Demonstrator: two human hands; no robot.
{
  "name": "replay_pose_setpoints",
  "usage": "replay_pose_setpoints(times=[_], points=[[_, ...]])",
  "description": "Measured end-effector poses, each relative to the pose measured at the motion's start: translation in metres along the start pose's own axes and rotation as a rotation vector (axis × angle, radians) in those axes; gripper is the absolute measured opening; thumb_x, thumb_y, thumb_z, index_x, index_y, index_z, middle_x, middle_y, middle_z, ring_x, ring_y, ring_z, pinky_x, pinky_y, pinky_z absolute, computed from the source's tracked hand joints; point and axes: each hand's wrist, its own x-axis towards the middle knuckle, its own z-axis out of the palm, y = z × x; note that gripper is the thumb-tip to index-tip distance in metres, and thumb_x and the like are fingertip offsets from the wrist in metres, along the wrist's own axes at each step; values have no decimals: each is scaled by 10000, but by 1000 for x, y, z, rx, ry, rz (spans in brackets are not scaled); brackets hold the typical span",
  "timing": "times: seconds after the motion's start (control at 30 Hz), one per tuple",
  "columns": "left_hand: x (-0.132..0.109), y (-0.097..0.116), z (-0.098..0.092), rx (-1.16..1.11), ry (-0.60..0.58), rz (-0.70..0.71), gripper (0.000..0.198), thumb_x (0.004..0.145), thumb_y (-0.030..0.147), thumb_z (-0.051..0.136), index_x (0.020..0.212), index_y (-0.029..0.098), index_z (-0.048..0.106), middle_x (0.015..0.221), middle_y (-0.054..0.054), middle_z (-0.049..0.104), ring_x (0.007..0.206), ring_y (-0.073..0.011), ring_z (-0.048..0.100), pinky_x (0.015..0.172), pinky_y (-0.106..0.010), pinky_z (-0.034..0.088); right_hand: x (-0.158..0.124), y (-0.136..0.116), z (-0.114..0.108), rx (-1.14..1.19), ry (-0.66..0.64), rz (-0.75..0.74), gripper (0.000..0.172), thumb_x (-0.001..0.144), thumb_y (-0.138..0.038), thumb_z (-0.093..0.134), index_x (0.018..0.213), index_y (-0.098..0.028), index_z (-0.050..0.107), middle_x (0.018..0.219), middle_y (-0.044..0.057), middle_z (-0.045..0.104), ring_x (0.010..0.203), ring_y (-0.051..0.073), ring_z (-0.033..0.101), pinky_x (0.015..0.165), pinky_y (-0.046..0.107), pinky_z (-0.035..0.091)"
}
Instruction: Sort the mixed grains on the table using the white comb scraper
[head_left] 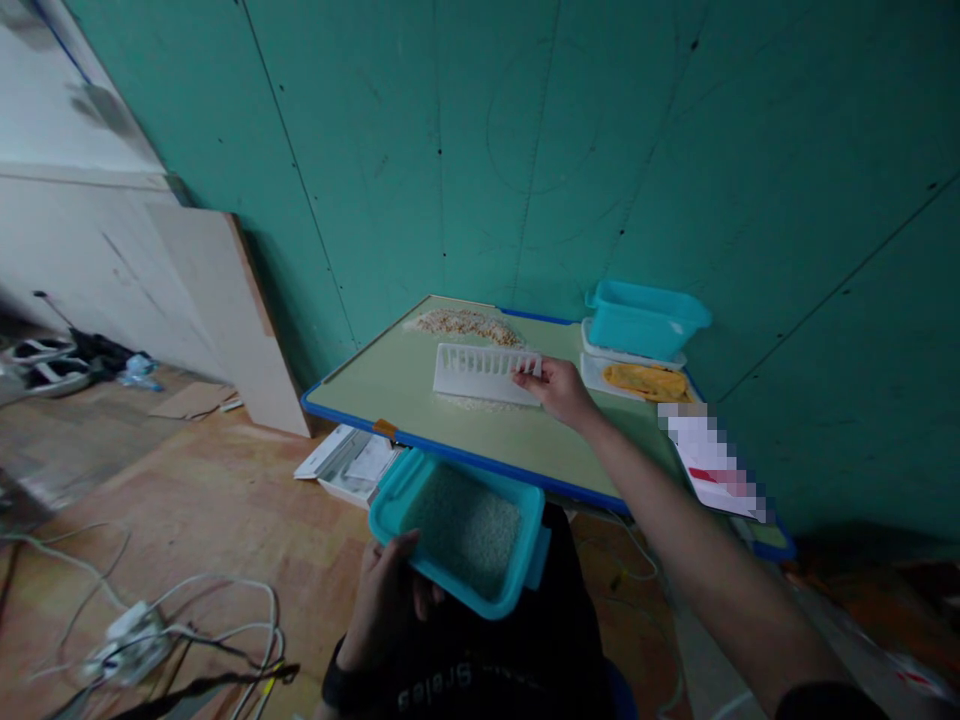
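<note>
My left hand (386,600) grips the near edge of a teal plastic container (459,530) filled with white rice, held just below the table's front edge. My right hand (559,388) reaches across the table and is closed on the right end of a white slotted tray (480,374). The tray lies on the pale green table (420,400) with a few white grains scattered under it. A heap of mixed brownish grains (466,324) lies at the table's far side, beyond the tray.
An empty teal bin (643,318) sits on a white tray at the back right, beside a white tray with a yellow cloth (646,381). Papers (712,462) lie on the right. Cables and a power strip (131,640) cover the floor at left; a wooden board (225,310) leans on the wall.
</note>
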Motion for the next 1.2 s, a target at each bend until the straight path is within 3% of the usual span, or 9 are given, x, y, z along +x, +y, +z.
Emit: replay_pose_setpoints(times=[0.1,0.2,0.33,0.43,0.63,0.83,0.93,1.07,1.2], points=[[0,0,-1,15,-2,2,595,880,484,667,356,215,578,349,-85,584,313,-149,541,396,-256,356,-11,-10,-17,-22,78,12,305,823,-497,796,828,-193,822,793,65,810,746,252,717,655,324,533],[1,-3,-3,-3,-4,-3,579,890,474,667,381,211,580,424,-112,663,323,-148,560,396,-252,366,-42,-20,-39,-156,212,6,372,866,-563,753,842,-197,816,798,87,821,716,265,719,632,334,521],[6,-13,-6,-66,8,-10,597,861,492,695,350,223,546,312,-75,543,285,-150,518,384,-255,387,-96,-26,-58,-379,392,36,413,902,-632,707,811,-241,803,763,104,821,720,308,749,610,350,514],[9,-15,-5,-72,18,-9,617,838,504,701,314,232,523,283,-70,505,266,-150,508,373,-254,381,-119,-22,-63,-439,396,71,411,908,-653,694,788,-270,784,728,99,812,684,316,751,574,355,504],[6,-5,4,-25,48,15,623,810,547,698,293,244,531,278,-69,495,273,-149,525,382,-251,364,-113,-19,-62,-402,319,94,390,895,-630,691,801,-263,780,757,99,827,701,331,768,574,366,513],[10,-8,4,-69,85,-8,610,824,520,688,306,257,503,269,-36,468,265,-152,519,358,-256,345,-110,-28,-54,-320,233,118,383,864,-640,719,808,-267,787,805,110,840,766,347,787,600,379,546],[12,-9,2,-71,83,11,602,841,489,682,317,256,500,270,-23,455,278,-157,533,369,-257,360,-109,-21,-59,-274,287,123,385,858,-641,757,858,-258,793,872,116,852,836,358,800,689,416,596],[16,-8,1,-61,104,26,575,825,500,676,324,247,552,282,-44,486,254,-168,510,351,-273,358,-105,-3,-73,-95,409,117,486,817,-661,838,1061,-245,780,1107,135,856,1018,362,806,922,508,631],[17,-3,1,-56,89,20,585,815,497,674,300,252,539,283,-59,502,240,-164,500,340,-269,340,-101,13,-77,-68,387,141,542,782,-656,866,1096,-232,743,1129,142,848,1034,366,802,948,550,626]])
